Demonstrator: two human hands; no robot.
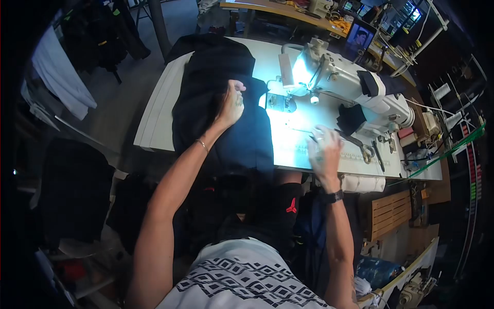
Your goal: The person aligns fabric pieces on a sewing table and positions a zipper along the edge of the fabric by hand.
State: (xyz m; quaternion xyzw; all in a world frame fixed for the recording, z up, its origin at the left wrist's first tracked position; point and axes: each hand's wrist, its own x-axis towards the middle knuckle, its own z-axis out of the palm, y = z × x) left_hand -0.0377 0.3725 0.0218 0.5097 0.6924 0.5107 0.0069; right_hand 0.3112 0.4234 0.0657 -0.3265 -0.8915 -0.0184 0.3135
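Observation:
Dark fabric (221, 67) lies in folds over the left part of the white sewing table (157, 118) and hangs past its front edge. My left hand (232, 105) is over this fabric with its fingers curled together; whether cloth is pinched in them is hidden. To the right, my right hand (325, 152) is smeared by motion above the table's front part, so its fingers are unclear. Just beyond it lie scissors (367, 152) and a dark, thin tool (378, 156). The sewing machine (339, 72) stands behind, its lamp lighting the needle plate (280, 102).
A small dark cloth piece (351, 118) rests under the machine arm. A phone (359, 37) stands behind the machine. Thread spools (441, 91) are at the right. Dark fabric (74, 190) is piled at the left, and white cloth (62, 77) hangs farther back.

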